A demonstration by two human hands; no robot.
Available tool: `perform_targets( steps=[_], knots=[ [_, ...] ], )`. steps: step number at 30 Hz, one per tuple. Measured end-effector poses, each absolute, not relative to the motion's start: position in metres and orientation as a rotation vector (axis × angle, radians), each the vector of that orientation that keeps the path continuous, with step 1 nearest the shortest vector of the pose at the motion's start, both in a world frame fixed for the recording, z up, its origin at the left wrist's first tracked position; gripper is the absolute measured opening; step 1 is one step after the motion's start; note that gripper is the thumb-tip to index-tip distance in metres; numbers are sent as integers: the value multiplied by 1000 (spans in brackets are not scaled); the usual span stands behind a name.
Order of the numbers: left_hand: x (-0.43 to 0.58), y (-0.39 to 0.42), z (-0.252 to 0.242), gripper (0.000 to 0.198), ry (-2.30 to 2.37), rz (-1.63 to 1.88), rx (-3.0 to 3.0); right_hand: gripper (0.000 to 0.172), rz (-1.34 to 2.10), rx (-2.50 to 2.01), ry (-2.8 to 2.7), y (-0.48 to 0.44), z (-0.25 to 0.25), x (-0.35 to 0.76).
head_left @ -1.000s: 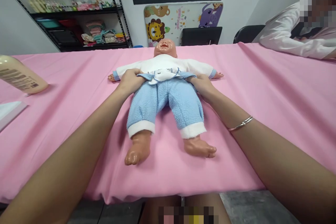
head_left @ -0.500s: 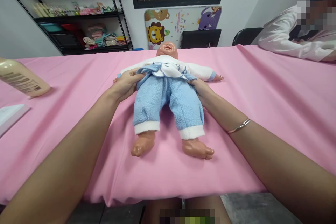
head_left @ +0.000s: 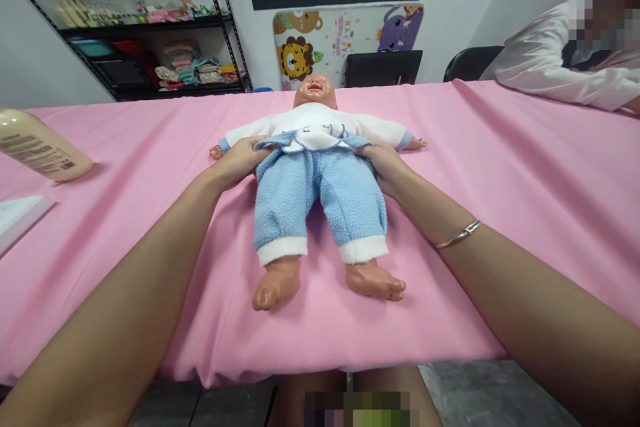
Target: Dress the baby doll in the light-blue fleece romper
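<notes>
A baby doll (head_left: 316,91) lies on its back on the pink cloth, head away from me and bare feet toward me. It wears a white long-sleeved top (head_left: 320,117) and fluffy light-blue trousers (head_left: 285,197) with white cuffs. My left hand (head_left: 243,161) is closed on the trousers' upper edge at the doll's left-of-view hip. On the other hip, my right hand (head_left: 383,163) grips the same edge, its fingers partly hidden by the fabric. The top's white hem shows between my hands, over the trousers' front.
A beige bottle (head_left: 43,147) and a white flat box (head_left: 23,220) are at the left on the pink-covered table (head_left: 450,320). A person in a white sleeve (head_left: 530,73) leans on the far right. Black shelves (head_left: 145,28) and a dark monitor (head_left: 383,69) stand behind.
The trousers' waist edge has come down slightly, baring more of the white top. Both hands keep their hold, and the doll's foot at left has shifted a little toward me.
</notes>
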State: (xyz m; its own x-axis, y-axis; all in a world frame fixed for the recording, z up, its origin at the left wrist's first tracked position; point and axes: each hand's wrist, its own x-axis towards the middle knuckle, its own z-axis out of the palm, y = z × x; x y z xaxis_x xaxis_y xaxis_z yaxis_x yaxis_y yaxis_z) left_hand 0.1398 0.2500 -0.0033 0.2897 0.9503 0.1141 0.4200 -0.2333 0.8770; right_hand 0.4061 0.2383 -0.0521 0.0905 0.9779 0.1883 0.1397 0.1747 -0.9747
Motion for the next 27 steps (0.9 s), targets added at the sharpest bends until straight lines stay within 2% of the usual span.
perform_targets(
  steps=[3, 6, 11, 14, 16, 20, 23, 27],
  knots=[
    [134, 251, -2, 45, 1129, 816, 1803, 22, 1062, -1171, -1126, 228, -45, 410],
    [134, 255, -2, 33, 1162, 872, 1791, 13, 1059, -1201, -1002, 221, -36, 408],
    [149, 261, -9, 16, 1297, 1305, 1648, 13, 915, -1226, -1066, 217, -26, 401],
    [157, 258, -13, 15, 1425, 1282, 1576, 16, 898, -1245, -1122, 217, -27, 400],
    [158, 253, -13, 17, 1433, 1160, 1543, 17, 856, -1295, -1166, 218, -29, 402],
    [158, 246, -10, 24, 1150, 984, 1417, 7, 752, -1392, -1357, 219, -33, 405],
    [159, 248, -11, 31, 1016, 1042, 1323, 10, 868, -1314, -1329, 219, -34, 405],
    [164, 253, -18, 31, 1093, 1127, 1260, 8, 978, -1257, -1171, 217, -33, 401]
  ],
)
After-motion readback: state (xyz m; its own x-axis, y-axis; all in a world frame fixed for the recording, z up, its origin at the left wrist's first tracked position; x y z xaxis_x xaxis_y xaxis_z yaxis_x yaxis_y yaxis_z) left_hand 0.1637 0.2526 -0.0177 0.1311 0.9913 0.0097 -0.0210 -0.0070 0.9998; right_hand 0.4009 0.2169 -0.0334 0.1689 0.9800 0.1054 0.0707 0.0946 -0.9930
